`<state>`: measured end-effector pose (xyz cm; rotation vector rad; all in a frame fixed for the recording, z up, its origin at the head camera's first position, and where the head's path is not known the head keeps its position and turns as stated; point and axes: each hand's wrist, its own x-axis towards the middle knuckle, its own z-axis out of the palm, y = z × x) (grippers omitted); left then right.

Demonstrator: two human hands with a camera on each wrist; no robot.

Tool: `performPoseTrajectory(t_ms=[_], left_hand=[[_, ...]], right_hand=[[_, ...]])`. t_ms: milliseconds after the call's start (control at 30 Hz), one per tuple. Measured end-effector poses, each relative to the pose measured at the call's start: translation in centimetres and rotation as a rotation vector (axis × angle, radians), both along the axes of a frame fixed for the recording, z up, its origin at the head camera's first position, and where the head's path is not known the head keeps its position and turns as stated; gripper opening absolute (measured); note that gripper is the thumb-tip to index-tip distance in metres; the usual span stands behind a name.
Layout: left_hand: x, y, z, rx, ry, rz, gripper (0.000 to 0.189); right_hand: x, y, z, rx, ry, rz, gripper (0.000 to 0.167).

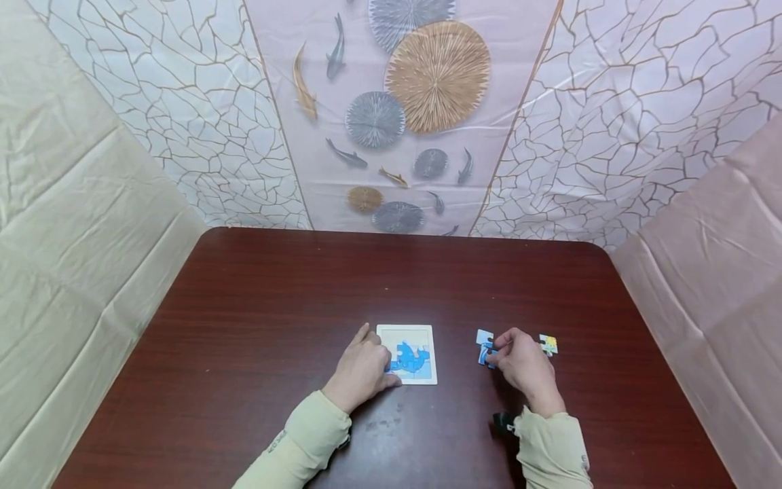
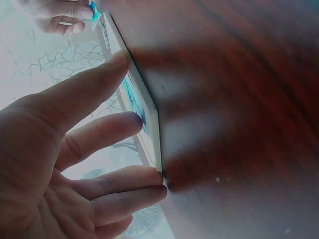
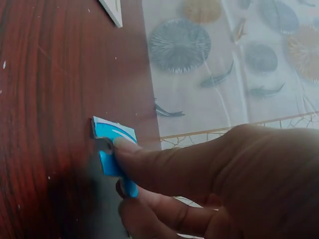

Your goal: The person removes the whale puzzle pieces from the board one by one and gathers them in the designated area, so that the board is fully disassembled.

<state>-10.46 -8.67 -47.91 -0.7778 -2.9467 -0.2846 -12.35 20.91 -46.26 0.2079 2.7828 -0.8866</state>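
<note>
A square white puzzle tray point(image 1: 435, 353) lies on the table, partly filled with blue pieces point(image 1: 411, 360) forming a picture. My left hand point(image 1: 362, 367) rests against the tray's left side, its thumb near the bottom edge. In the left wrist view, the fairly straight fingers point(image 2: 119, 179) touch the tray rim point(image 2: 154, 142). To the right of the tray, my right hand point(image 1: 522, 360) pinches a blue and white puzzle piece point(image 3: 114, 130) between thumb and finger. Just beyond it in the head view is a light-blue piece point(image 1: 484, 337); whether they touch is unclear.
A yellow and blue puzzle piece point(image 1: 549, 343) lies right of my right hand, partly hidden by it. The dark red-brown table point(image 1: 275, 285) is bordered by patterned cloth point(image 1: 391, 170) at the back and pale cloth walls point(image 1: 79, 224) on both sides.
</note>
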Motion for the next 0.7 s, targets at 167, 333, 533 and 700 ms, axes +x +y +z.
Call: performPoseTrajectory(t_ms=[167,333,533,700], left_hand=[[-0.08,0.05,0.01,-0.014,-0.001,-0.001,0.039],[-0.09,0.04,-0.08,-0.019,0.001,-0.003,0.039],[-0.06,-0.01,-0.11,-0.003,-0.007,0.000,0.037],[0.00,-0.03,-0.05,-0.004,-0.009,0.002,0.038]], right_hand=[[-0.01,-0.08,-0.20,0.062,0.011,-0.017,0.019],[0.10,-0.09,-0.15,0.090,0.005,-0.011,0.029],[0.22,-0.23,0.02,0.107,-0.012,-0.005,0.029],[0.30,-0.31,-0.16,0.120,-0.002,0.005,0.028]])
